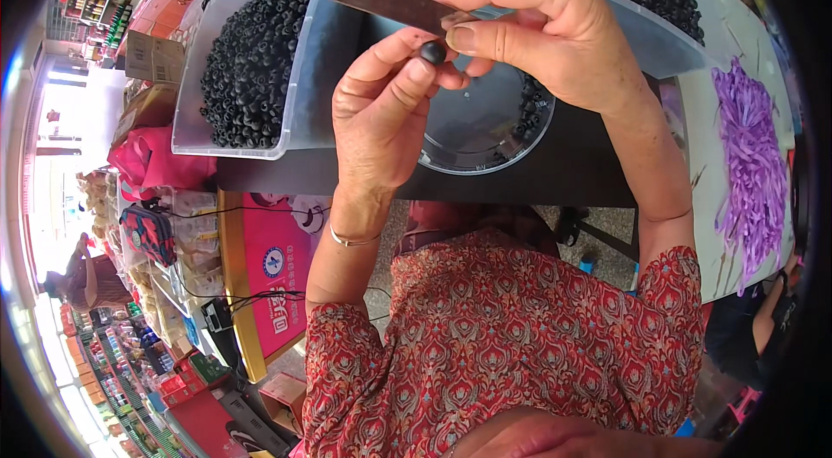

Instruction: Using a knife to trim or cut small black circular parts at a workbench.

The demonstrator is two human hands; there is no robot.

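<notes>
Pinched between the thumb and fingers of my left hand (377, 111) is a small, round, glossy black rubber-looking piece (432, 51). My right hand (563, 38) grips a knife (381, 4) close to its blade, which points left; fingers hide the handle. Thumb and blade are right by the black piece; I cannot tell whether the edge touches it. Beneath both hands sits a round clear shallow tub (475, 168), with several black pieces (531, 110) gathered along its right side.
A translucent plastic bin (328, 51) heaped with black ring-like pieces (256, 68) stands at left; a similar filled bin (650, 35) is at far right. Both flank the tub on a dark table (572, 172). Purple strips (750, 163) lie on a white table (698, 111) at right.
</notes>
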